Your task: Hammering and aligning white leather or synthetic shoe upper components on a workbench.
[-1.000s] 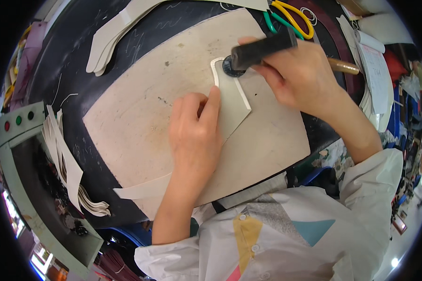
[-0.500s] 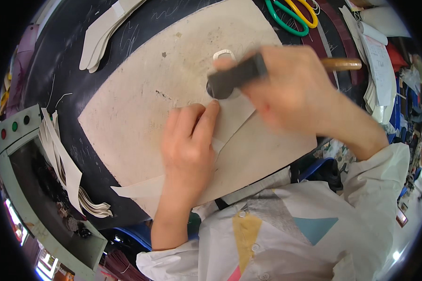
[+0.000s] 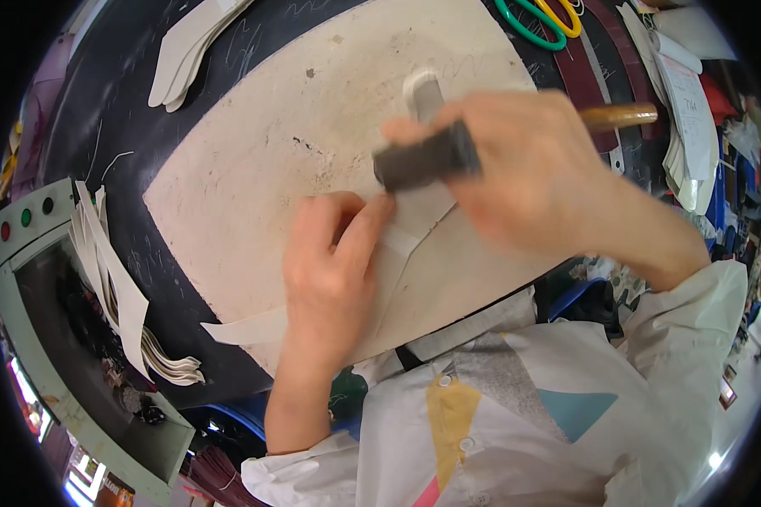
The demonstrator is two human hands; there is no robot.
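My right hand (image 3: 533, 169) is wrapped round a hammer (image 3: 423, 160) with a dark head; the end of its wooden handle juts out to the right of the fist. The blurred head is over a pale, leather-like strip (image 3: 245, 328), close to my left index fingertip. My left hand (image 3: 330, 262) lies on that strip, index finger reaching forward and the others curled, pinning it to a large cream board (image 3: 237, 177). The strip bends under the left hand and runs up to a rounded end beyond the hammer. Part of it is hidden by both hands.
Pale cut pieces (image 3: 186, 59) lie stacked at the far left. More curved strips (image 3: 123, 296) lie beside a grey metal machine (image 3: 68, 372) with buttons. Green- and yellow-handled scissors (image 3: 537, 25), dark red strips (image 3: 588, 93) and papers (image 3: 689, 118) are at the right.
The hammer head has come slightly lower in view, near my left fingertip. The strip's rounded far end shows more fully. My left hand keeps its hold; the whole view has shifted slightly.
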